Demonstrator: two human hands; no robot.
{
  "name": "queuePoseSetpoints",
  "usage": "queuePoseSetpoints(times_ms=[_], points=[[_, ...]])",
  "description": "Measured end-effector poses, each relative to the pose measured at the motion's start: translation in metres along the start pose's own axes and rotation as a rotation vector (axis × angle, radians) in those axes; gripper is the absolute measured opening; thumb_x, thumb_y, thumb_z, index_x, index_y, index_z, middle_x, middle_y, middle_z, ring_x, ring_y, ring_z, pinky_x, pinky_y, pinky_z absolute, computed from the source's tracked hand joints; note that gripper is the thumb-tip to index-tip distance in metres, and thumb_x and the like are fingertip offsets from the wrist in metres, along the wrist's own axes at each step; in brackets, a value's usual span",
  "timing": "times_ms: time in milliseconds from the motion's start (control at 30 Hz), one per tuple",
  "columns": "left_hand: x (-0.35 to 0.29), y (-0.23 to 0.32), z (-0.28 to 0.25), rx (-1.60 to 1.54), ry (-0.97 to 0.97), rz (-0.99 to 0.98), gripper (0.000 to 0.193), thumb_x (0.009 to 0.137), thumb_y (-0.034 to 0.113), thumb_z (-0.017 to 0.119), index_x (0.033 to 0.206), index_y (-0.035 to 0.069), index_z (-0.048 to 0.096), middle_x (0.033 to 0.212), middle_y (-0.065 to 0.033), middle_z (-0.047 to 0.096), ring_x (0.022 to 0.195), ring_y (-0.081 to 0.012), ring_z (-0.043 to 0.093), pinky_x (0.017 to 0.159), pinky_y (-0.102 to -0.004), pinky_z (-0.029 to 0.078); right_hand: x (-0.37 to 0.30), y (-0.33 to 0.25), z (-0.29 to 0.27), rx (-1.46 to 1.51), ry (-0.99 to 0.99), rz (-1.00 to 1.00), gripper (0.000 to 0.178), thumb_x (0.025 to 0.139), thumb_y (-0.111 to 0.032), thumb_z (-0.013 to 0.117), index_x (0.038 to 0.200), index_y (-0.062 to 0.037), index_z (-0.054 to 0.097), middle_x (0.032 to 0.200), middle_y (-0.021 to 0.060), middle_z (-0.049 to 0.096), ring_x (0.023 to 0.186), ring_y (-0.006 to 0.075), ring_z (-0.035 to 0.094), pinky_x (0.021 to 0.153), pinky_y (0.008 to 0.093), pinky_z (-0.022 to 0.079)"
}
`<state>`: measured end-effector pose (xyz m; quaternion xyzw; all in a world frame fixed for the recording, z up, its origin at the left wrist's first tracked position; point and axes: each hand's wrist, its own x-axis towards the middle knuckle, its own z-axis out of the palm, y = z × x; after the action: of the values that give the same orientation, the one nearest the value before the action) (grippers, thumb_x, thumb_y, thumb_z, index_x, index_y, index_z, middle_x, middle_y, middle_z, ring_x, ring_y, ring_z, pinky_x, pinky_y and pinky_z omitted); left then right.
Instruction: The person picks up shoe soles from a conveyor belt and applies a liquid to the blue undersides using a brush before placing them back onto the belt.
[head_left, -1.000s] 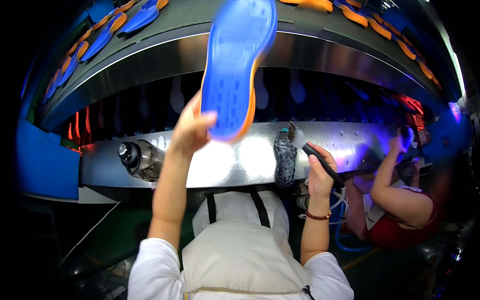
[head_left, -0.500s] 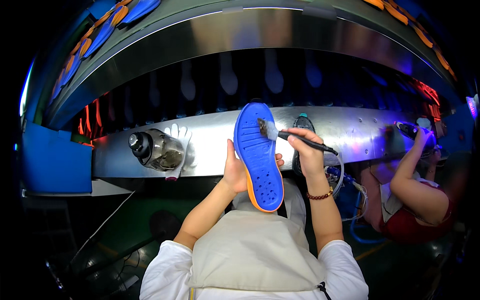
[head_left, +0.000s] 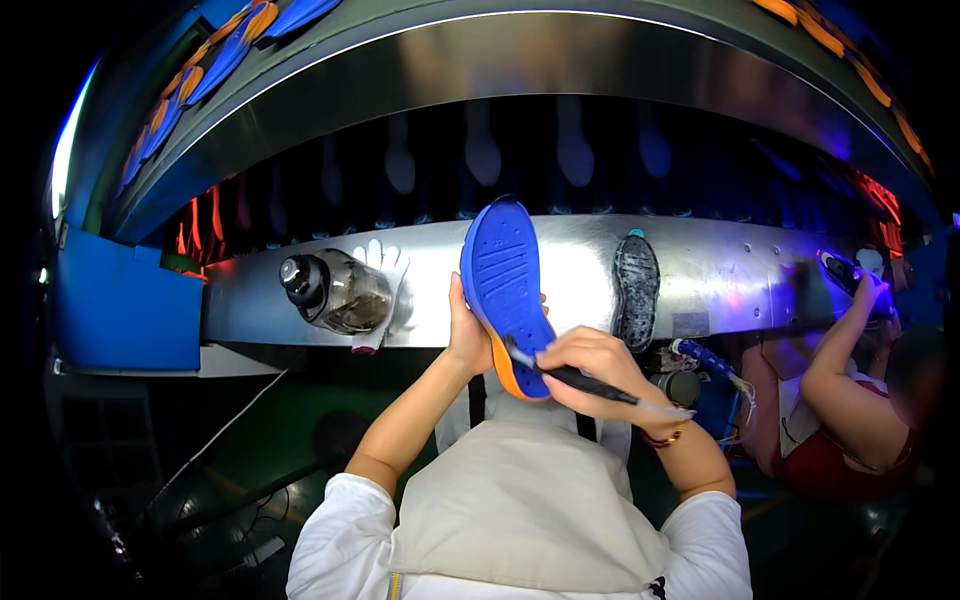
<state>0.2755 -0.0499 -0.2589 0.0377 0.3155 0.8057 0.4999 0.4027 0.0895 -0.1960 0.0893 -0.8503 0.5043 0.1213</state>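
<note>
Item: dark-capped jar [head_left: 335,291] lying on the steel surface [head_left: 720,275], contents unclear. My left hand [head_left: 466,335] grips the blue sole [head_left: 505,280] upright; my right hand [head_left: 590,372], fingers wrapped around a black brush [head_left: 570,376], works its lower end.

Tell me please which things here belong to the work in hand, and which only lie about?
In the work:
left hand holding the blue sole
right hand holding the brush to that sole

Lying about:
bottle on the metal shelf
white glove
dark sole
</note>
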Motion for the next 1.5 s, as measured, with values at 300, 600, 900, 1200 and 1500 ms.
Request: queuePoseSetpoints(times_ms=[300,600,900,1200,1500], points=[[-0.007,-0.004,0.038,-0.263,-0.127,-0.157,0.094,0.074,0.078,0.004,0.130,0.010,0.037,0.116,-0.0165,0.051,0.106,-0.0287,0.052,0.093,-0.0447,0.040,0.038,-0.003,-0.031,0.313,0.339,0.128,0.018,0.071,0.000,0.064,0.089,0.0016,0.065,0.085,0.0124,0.063,0.079,0.0160,0.061,0.072,0.0265,0.048],[-0.008,0.014,0.046,-0.156,-0.146,0.047,0.091,0.077,0.074,0.003,0.120,0.006,0.046,0.108,-0.0145,0.056,0.095,-0.0251,0.057,0.085,-0.0370,0.046,0.033,-0.009,-0.036,0.422,0.184,0.140,0.019,0.069,-0.002,0.066,0.087,0.0012,0.065,0.088,0.0124,0.064,0.080,0.0204,0.061,0.074,0.0292,0.049],[0.000,0.031,0.058,-0.015,-0.132,0.230,0.105,0.069,0.081,-0.001,0.110,-0.001,0.050,0.089,-0.0195,0.058,0.081,-0.0272,0.059,0.073,-0.0378,0.049,0.026,-0.012,-0.040,0.183,0.059,-0.045,0.023,0.066,-0.003,0.068,0.089,-0.0034,0.067,0.090,0.0084,0.065,0.088,0.0201,0.057,0.080,0.0300,0.046],[0.001,0.052,0.064,-0.091,-0.074,0.331,0.104,0.068,0.082,0.001,0.107,-0.001,0.051,0.087,-0.0207,0.058,0.077,-0.0299,0.058,0.069,-0.0402,0.049,0.016,-0.011,-0.036,0.221,0.067,-0.038,0.024,0.066,-0.002,0.071,0.090,-0.0032,0.067,0.090,0.0067,0.067,0.090,0.0196,0.056,0.079,0.0286,0.046],[0.000,0.062,0.065,0.000,-0.050,0.401,0.101,0.072,0.078,0.000,0.110,-0.001,0.050,0.089,-0.0207,0.058,0.079,-0.0296,0.059,0.072,-0.0404,0.049,0.003,-0.002,-0.034,0.342,0.093,0.013,0.023,0.066,-0.001,0.069,0.089,-0.0021,0.066,0.092,0.0101,0.066,0.086,0.0188,0.058,0.080,0.0294,0.046]])
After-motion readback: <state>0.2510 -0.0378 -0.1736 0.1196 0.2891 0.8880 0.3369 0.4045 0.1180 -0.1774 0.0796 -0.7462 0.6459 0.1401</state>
